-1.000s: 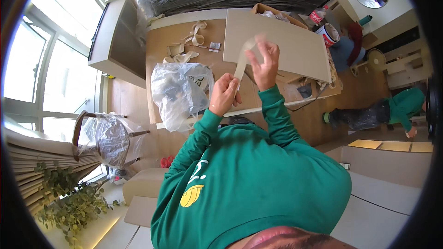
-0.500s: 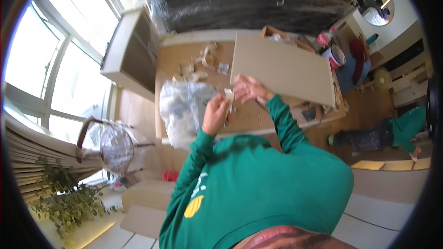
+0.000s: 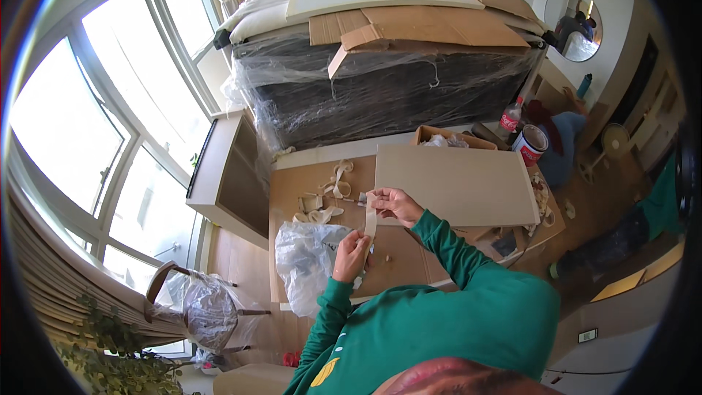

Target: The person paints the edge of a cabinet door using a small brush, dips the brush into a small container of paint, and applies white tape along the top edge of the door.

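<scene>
A pale strip point(image 3: 370, 221) stretches near-to-far above the cardboard-covered bench point(image 3: 292, 197), its far end pinched by the right hand point(image 3: 395, 205), its near end by the left hand point(image 3: 351, 254), beside a crumpled plastic bag point(image 3: 311, 260) at left.

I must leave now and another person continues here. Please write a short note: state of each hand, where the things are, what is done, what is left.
Left hand: fingers pinch the lower end of a pale strip.
Right hand: fingers hold the strip's upper end, so it hangs stretched between both hands.
Things: flat pale board on the cardboard-covered table; loose strip curls lie left of it; clear plastic bag near the left hand.
Done: several strips already lie loose.
Left: the strip in hand is not yet put down.
</scene>
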### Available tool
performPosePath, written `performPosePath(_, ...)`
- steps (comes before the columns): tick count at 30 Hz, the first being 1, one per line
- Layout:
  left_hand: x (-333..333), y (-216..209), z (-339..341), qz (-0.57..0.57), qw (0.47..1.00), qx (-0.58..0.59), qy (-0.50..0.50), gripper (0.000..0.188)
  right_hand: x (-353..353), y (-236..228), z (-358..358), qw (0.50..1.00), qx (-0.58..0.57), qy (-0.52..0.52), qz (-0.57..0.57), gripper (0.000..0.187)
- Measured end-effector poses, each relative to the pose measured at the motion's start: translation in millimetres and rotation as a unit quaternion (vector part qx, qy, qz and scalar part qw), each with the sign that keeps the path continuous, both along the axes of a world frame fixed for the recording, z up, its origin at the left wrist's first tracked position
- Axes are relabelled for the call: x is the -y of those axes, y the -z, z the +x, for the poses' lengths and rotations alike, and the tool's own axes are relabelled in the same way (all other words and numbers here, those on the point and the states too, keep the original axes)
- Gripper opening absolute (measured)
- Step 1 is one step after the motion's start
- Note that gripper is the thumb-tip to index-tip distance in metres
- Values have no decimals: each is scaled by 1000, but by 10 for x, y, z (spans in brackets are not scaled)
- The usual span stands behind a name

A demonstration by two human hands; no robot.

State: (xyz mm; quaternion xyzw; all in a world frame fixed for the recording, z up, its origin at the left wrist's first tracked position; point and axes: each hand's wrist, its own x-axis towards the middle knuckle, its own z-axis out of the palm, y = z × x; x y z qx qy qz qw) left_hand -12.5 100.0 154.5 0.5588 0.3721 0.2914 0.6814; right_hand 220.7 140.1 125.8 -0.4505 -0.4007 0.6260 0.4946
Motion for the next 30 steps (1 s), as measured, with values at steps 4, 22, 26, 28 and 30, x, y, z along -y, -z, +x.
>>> performPosePath(4, -14, 80, 2, -2, 1000, 6, -3, 23, -39, -328, 74, 991, 103, 64, 65, 18)
performPosePath(22, 177, 652, -184, -36, 998, -50, -8, 55, -778, -573, 444, 875, 258, 293, 286, 16)
performPosePath(26, 451, 1067, -431, -108, 993, -14, 44, 53, -1340, -436, 857, 854, 299, 295, 307, 18)
performPosePath(28, 526, 1106, -493, -146, 987, 32, 56, 41, -1497, -254, 932, 857, 373, 232, 270, 22)
performPosePath(30, 492, 1223, -400, -127, 990, 58, 12, 26, -1646, 31, 1042, 844, 418, 220, 255, 23)
